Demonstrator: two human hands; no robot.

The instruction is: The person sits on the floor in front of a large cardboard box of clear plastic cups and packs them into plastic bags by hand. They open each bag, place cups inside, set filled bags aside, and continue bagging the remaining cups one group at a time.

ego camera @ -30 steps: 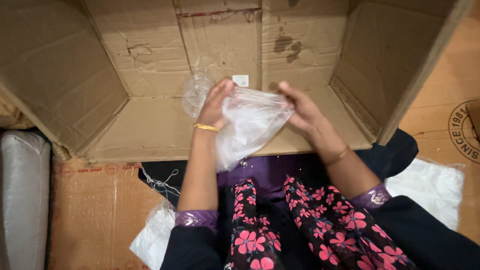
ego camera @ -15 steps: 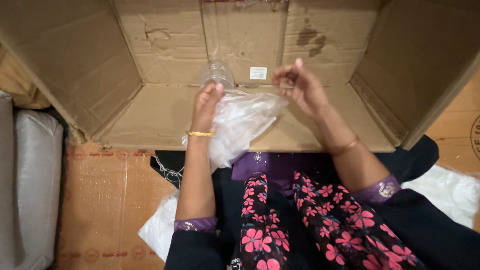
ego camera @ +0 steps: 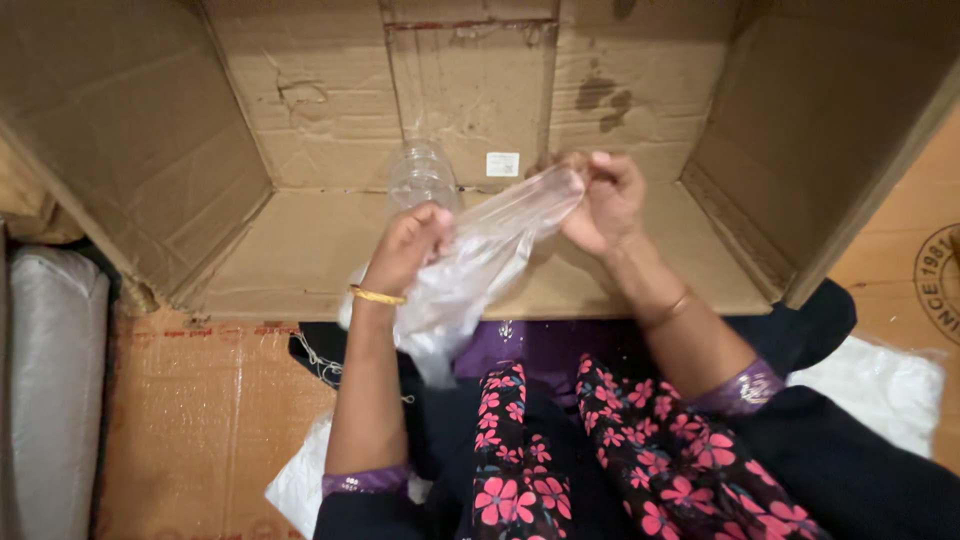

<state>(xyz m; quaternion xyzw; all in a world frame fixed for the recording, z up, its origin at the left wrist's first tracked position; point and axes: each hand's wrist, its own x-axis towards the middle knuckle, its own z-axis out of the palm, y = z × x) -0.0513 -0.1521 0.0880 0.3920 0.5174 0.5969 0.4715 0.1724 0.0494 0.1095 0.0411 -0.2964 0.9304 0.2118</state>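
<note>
Both hands pinch a thin clear plastic bag [ego camera: 470, 275] stretched over the open brown cardboard box [ego camera: 300, 250]: left hand [ego camera: 410, 245] bunches the middle, right hand [ego camera: 600, 200] clenched on the upper end. Looks light, limp, slippery; the bunched edges give the best hold.

Warm, even indoor light — soft shadows, slight edge distortion.

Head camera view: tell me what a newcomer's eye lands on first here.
The clear plastic bag at centre, stretched between the left hand and the right hand, draws the eye first. Around it gapes a large open cardboard box lying on its side, with a clear plastic jar standing inside near the back. Below, the pink-flowered dark garment stands out in the person's lap.
</note>
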